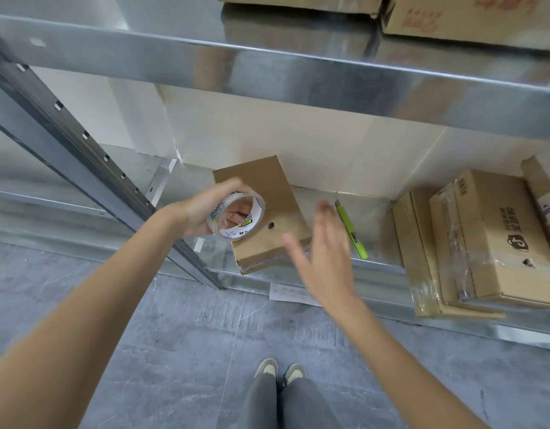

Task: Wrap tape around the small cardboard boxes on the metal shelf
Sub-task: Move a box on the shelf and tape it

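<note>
A small brown cardboard box (pixel 269 193) with a round hole in its top lies on the lower metal shelf (pixel 382 269), its near end over the shelf's front edge. My left hand (pixel 202 209) grips a roll of clear tape (pixel 236 216) just above the box's left side. Blurred and with fingers spread, my right hand (pixel 323 252) hovers beside the box's right edge and holds nothing. To the right on the same shelf sit several taped cardboard boxes (pixel 484 243), stacked and overlapping.
A green utility knife (pixel 352 232) lies on the shelf between the box and the stack. An upper shelf beam (pixel 267 75) crosses overhead with larger cartons (pixel 453 17) on it. A slanted steel upright (pixel 91 156) stands left. A paper sheet (pixel 293 294) lies on the grey floor.
</note>
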Demonstrator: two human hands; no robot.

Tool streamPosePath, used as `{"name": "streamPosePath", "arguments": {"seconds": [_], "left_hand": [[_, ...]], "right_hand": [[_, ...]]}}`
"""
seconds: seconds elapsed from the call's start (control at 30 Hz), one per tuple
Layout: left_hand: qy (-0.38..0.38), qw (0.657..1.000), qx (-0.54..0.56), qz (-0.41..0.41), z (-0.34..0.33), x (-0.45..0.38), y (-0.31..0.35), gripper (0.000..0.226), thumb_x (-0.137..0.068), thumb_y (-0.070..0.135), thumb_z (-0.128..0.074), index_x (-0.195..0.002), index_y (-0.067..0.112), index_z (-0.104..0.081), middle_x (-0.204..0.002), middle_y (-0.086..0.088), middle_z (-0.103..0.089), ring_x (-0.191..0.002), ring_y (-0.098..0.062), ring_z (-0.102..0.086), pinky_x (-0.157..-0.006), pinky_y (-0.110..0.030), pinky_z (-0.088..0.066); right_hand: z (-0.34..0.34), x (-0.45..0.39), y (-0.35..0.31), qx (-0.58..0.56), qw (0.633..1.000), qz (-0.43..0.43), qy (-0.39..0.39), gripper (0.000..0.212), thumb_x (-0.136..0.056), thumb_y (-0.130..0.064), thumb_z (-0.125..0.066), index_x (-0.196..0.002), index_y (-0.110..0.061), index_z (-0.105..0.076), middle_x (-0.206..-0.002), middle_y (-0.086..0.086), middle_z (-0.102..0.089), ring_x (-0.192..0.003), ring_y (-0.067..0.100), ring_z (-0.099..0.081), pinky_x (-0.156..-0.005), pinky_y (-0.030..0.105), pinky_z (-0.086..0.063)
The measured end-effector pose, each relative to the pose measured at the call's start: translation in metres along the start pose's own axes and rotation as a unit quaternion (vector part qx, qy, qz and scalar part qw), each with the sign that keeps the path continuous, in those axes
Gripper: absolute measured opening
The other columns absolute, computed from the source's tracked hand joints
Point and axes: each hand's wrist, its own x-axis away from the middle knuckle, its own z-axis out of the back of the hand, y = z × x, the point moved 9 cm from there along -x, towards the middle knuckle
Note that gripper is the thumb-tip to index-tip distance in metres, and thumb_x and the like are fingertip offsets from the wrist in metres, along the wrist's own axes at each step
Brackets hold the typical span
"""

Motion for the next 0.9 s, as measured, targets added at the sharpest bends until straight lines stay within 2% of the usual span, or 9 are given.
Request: {"name": "streamPosePath", "arguments": {"seconds": [0.1,0.17,0.23,0.3,0.4,0.53,0.63,0.8,0.9], "left_hand": [[0.0,0.999,0.031,-0.013,0.001,0.003,0.0,0.074,-0.067,0.05,-0.059,-0.12,-0.002,-0.06,-0.098,-0.01,-0.058,-0.074,-0.019,-0.052,-0.061,-0.029,-0.041],[0.003,0.998,0.063,-0.024,0.001,0.004,-0.001,0.062,-0.075,0.047,-0.055,-0.114,-0.001,-0.064,-0.096,-0.01,-0.061,-0.072,-0.017,-0.054,-0.061,-0.029,-0.041],[0.011,0.995,0.097,-0.038,0.003,0.006,-0.003,0.054,-0.077,0.046,-0.053,-0.11,0.005,-0.067,-0.094,-0.008,-0.062,-0.071,-0.016,-0.054,-0.062,-0.03,-0.039],[0.021,0.991,0.123,-0.056,0.006,0.008,-0.006,0.057,-0.078,0.046,-0.052,-0.118,0.007,-0.065,-0.099,-0.008,-0.061,-0.075,-0.017,-0.052,-0.065,-0.032,-0.037],[0.047,0.977,0.184,-0.101,0.011,0.013,-0.009,0.053,-0.084,0.041,-0.046,-0.12,0.008,-0.067,-0.102,-0.011,-0.06,-0.078,-0.02,-0.051,-0.067,-0.034,-0.039],[0.081,0.955,0.246,-0.147,0.005,0.018,-0.014,0.043,-0.087,0.038,-0.041,-0.101,0.017,-0.076,-0.092,-0.004,-0.066,-0.077,-0.017,-0.052,-0.066,-0.032,-0.04],[0.109,0.939,0.285,-0.16,0.004,0.023,-0.019,0.045,-0.087,0.039,-0.041,-0.11,0.015,-0.072,-0.088,-0.002,-0.065,-0.072,-0.015,-0.054,-0.058,-0.026,-0.044],[0.169,0.93,0.289,-0.152,-0.002,0.03,-0.027,0.039,-0.083,0.04,-0.044,-0.099,0.015,-0.071,-0.089,-0.002,-0.066,-0.073,-0.014,-0.055,-0.058,-0.027,-0.042],[0.173,0.924,0.301,-0.159,-0.006,0.035,-0.026,0.038,-0.09,0.037,-0.042,-0.101,0.013,-0.069,-0.089,-0.004,-0.067,-0.074,-0.015,-0.058,-0.06,-0.028,-0.043]], "right_hand": [[-0.039,0.013,-0.044,0.084,0.989,0.022,-0.118,0.131,-0.065,-0.096,-0.019,-0.153,-0.001,-0.002,-0.162,0.015,0.001,-0.149,0.022,0.007,-0.119,0.047,0.01],[-0.057,0.012,-0.049,0.152,0.977,0.01,-0.15,0.137,-0.061,-0.097,-0.026,-0.151,0.002,0.002,-0.16,0.02,0.008,-0.148,0.027,0.016,-0.116,0.05,0.015],[-0.064,0.012,-0.05,0.205,0.968,0.015,-0.145,0.127,-0.072,-0.089,-0.031,-0.15,0.005,0.002,-0.159,0.025,0.009,-0.147,0.033,0.014,-0.117,0.052,0.014],[-0.063,0.013,-0.049,0.226,0.965,0.034,-0.132,0.113,-0.083,-0.079,-0.032,-0.15,0.006,-0.002,-0.158,0.027,0.003,-0.148,0.036,0.007,-0.118,0.052,0.011],[-0.057,0.013,-0.041,0.24,0.96,0.075,-0.12,0.097,-0.09,-0.069,-0.027,-0.151,0.004,-0.011,-0.159,0.024,-0.007,-0.149,0.032,-0.003,-0.117,0.057,0.004],[-0.058,0.014,-0.033,0.288,0.94,0.078,-0.163,0.124,-0.071,-0.09,-0.013,-0.151,0.005,-0.005,-0.159,0.024,-0.001,-0.149,0.032,0.002,-0.112,0.064,0.011],[-0.06,0.009,-0.041,0.256,0.954,0.038,-0.149,0.126,-0.069,-0.091,-0.009,-0.15,0.006,-0.012,-0.158,0.026,-0.007,-0.149,0.033,-0.003,-0.114,0.063,0.008],[-0.061,0.016,-0.054,0.203,0.972,0.063,-0.1,0.101,-0.085,-0.07,-0.038,-0.147,0.009,-0.024,-0.155,0.029,-0.018,-0.147,0.037,-0.014,-0.12,0.05,-0.008],[-0.057,0.013,-0.057,0.209,0.967,0.107,-0.095,0.093,-0.089,-0.064,-0.04,-0.146,0.008,-0.026,-0.153,0.027,-0.027,-0.145,0.037,-0.021,-0.12,0.046,-0.014]]}}
